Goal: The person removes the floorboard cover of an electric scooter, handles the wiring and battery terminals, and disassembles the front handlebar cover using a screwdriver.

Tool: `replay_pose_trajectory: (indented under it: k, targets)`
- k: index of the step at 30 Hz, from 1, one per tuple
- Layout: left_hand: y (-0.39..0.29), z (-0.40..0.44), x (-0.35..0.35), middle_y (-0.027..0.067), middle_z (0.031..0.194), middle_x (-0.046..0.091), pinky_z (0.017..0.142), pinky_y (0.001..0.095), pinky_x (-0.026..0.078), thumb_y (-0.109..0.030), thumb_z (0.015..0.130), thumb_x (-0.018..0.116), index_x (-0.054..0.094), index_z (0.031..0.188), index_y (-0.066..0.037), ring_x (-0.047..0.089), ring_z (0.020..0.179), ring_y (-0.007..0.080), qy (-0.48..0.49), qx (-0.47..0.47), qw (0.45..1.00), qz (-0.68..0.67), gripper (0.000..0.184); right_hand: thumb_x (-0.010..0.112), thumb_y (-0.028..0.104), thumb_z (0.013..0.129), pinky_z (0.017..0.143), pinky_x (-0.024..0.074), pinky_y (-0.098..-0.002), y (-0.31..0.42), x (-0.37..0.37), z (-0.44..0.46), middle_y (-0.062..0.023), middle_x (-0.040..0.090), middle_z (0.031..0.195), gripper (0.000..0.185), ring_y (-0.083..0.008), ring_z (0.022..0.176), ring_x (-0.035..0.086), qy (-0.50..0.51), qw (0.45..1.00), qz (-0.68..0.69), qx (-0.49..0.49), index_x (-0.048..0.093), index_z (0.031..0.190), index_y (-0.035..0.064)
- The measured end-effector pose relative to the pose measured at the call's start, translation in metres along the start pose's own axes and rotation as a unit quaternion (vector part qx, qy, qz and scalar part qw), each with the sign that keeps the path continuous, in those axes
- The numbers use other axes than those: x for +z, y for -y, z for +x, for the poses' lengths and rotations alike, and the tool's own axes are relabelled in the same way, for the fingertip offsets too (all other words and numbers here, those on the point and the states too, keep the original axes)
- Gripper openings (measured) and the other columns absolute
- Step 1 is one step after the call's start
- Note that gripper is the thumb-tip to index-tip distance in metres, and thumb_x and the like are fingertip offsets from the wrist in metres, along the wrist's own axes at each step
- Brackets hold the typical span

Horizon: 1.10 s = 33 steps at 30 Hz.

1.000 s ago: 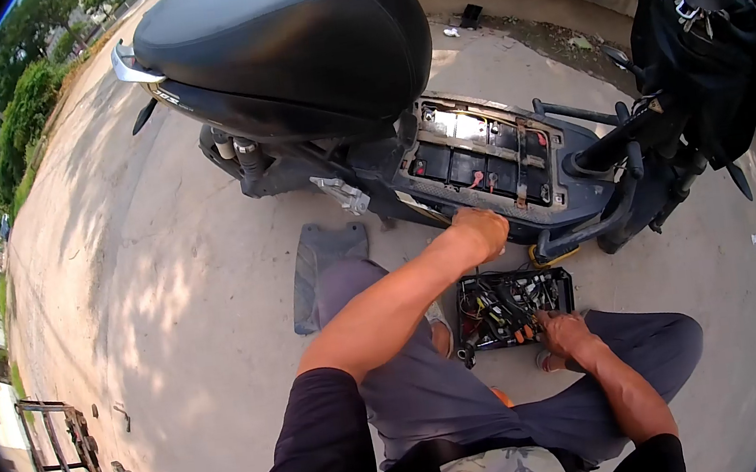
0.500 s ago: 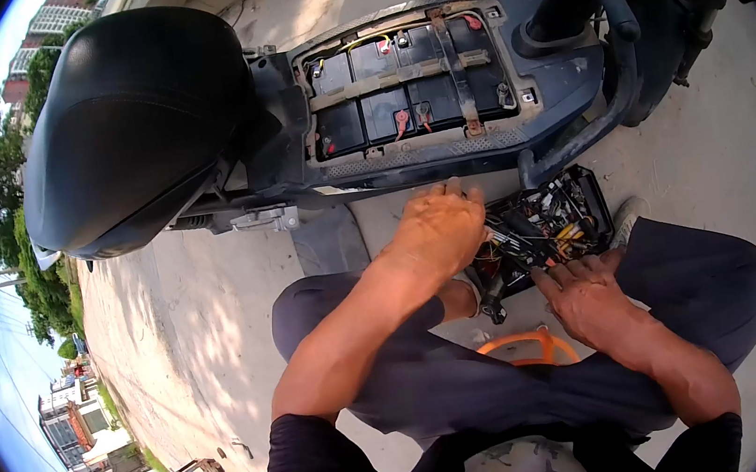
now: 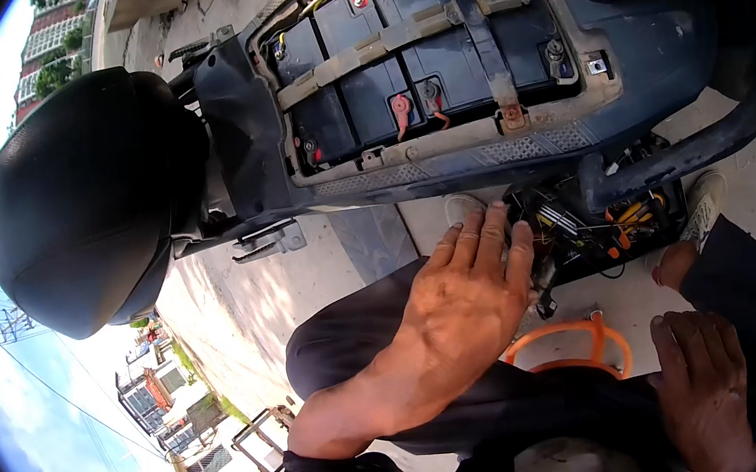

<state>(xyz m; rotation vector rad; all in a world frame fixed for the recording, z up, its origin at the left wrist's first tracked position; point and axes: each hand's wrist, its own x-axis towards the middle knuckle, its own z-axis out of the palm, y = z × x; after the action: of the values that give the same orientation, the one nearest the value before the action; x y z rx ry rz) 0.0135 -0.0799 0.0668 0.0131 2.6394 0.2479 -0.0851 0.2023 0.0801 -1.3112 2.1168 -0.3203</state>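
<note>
My left hand (image 3: 470, 295) is raised over my knee, back upward, with its fingers stretched out. It covers the left end of the black toolbox (image 3: 580, 265), and its palm side is hidden. Screwdrivers and other hand tools (image 3: 565, 218) lie jumbled in that box. Lower right, my right hand (image 3: 705, 375) is by my thigh, fingers straight and side by side, nothing seen in it. Beyond the hands, several black batteries (image 3: 368, 81) sit in the scooter's open floor compartment, under metal straps (image 3: 374, 51). Red terminal covers (image 3: 401, 110) and wires show on top.
The scooter's black seat (image 3: 82, 206) stands at the left. A bent tube guard (image 3: 699, 161) reaches over the toolbox. An orange ring-shaped frame (image 3: 614, 349) is on the ground between my legs. Concrete ground (image 3: 225, 292) and buildings (image 3: 172, 403) are to the left.
My view has come closer to the batteries. The left hand has drawn back from the scooter's edge and opened out. My right hand has left the toolbox and moved back toward my thigh.
</note>
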Motion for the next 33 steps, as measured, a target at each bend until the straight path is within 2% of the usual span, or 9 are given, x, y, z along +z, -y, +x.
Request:
replay_pose_trajectory:
  k: [2,5,13,19,23,24,27,31,33]
  targets:
    - [0.002,-0.003,0.000,0.0333,0.145,0.058,0.114,0.0501,0.049,-0.030,0.093,0.077,0.059,0.136,0.007,0.058,0.137,0.0454,0.016,-0.004,1.000,-0.018,0.060,0.077,0.003,0.078,0.101,0.0511,-0.0541,-0.005,-0.003,0.002,-0.0240,0.062,0.124,0.060,-0.0421,0.114,0.064,0.011,1.000,0.016,0.015,0.056,0.133,-0.0061]
    - [0.010,-0.009,0.007,0.0324,0.147,0.056,0.113,0.0508,0.051,-0.030,0.090,0.080,0.060,0.136,0.007,0.058,0.137,0.0453,0.049,-0.023,0.998,-0.037,0.062,0.068,0.012,0.101,0.103,0.0512,-0.0490,-0.013,-0.020,0.007,-0.0172,0.064,0.139,0.049,-0.0361,0.124,0.064,0.072,0.996,0.028,0.038,0.057,0.149,0.0080]
    - [0.025,-0.031,0.017,0.0296,0.150,0.055,0.111,0.0521,0.053,-0.029,0.088,0.083,0.057,0.143,0.002,0.058,0.137,0.0446,0.096,-0.078,0.989,-0.084,0.068,0.067,0.016,0.102,0.098,0.0519,-0.0488,-0.019,0.003,0.016,-0.0184,0.065,0.136,0.048,-0.0387,0.120,0.064,0.087,0.993,-0.009,0.076,0.059,0.148,0.0070]
    - [0.030,-0.061,0.016,0.0292,0.147,0.057,0.108,0.0507,0.055,-0.028,0.088,0.083,0.058,0.141,0.002,0.062,0.133,0.0439,0.045,-0.116,0.989,-0.081,0.066,0.068,0.015,0.101,0.098,0.0518,-0.0490,0.006,-0.004,0.024,-0.0187,0.065,0.134,0.046,-0.0388,0.118,0.064,0.072,0.995,-0.024,0.058,0.061,0.145,0.0078]
    - [0.032,-0.096,0.010,0.0291,0.143,0.061,0.108,0.0494,0.055,-0.026,0.088,0.082,0.059,0.137,0.005,0.063,0.132,0.0426,-0.058,-0.115,0.990,-0.056,0.063,0.071,0.013,0.098,0.098,0.0516,-0.0493,0.028,-0.004,0.026,-0.0202,0.065,0.134,0.048,-0.0391,0.119,0.064,0.052,0.992,-0.104,0.042,0.060,0.145,0.0079]
    - [0.032,-0.105,0.006,0.0291,0.142,0.061,0.108,0.0492,0.055,-0.026,0.088,0.081,0.060,0.136,0.006,0.064,0.131,0.0424,-0.087,-0.120,0.988,-0.049,0.061,0.070,0.011,0.099,0.099,0.0516,-0.0492,0.033,-0.005,0.031,-0.0215,0.064,0.137,0.050,-0.0382,0.121,0.063,0.044,0.996,-0.070,0.037,0.058,0.148,0.0147]
    - [0.036,-0.137,-0.003,0.0316,0.132,0.066,0.107,0.0452,0.055,-0.017,0.088,0.070,0.065,0.126,0.010,0.068,0.123,0.0419,-0.182,-0.139,0.973,-0.017,0.047,0.073,-0.004,0.082,0.101,0.0516,-0.0525,0.059,0.007,0.045,-0.0251,0.062,0.129,0.058,-0.0446,0.115,0.063,-0.016,0.996,-0.088,0.024,0.055,0.137,-0.0049]
    - [0.050,-0.191,-0.007,0.0311,0.124,0.070,0.106,0.0440,0.055,-0.014,0.088,0.067,0.069,0.120,0.012,0.071,0.117,0.0407,-0.339,-0.185,0.922,-0.019,0.041,0.075,0.000,0.087,0.114,0.0456,-0.0495,0.072,0.015,0.070,-0.0219,0.051,0.152,0.072,-0.0425,0.137,0.054,-0.053,0.992,-0.118,-0.008,0.047,0.153,0.0033]
    - [0.061,-0.227,0.003,0.0258,0.137,0.065,0.107,0.0459,0.053,-0.021,0.090,0.075,0.063,0.133,0.004,0.066,0.125,0.0395,-0.403,-0.254,0.878,-0.050,0.051,0.077,0.002,0.086,0.117,0.0433,-0.0482,0.095,0.013,0.083,-0.0194,0.047,0.158,0.079,-0.0416,0.143,0.049,-0.060,0.983,-0.174,-0.012,0.042,0.157,0.0045]
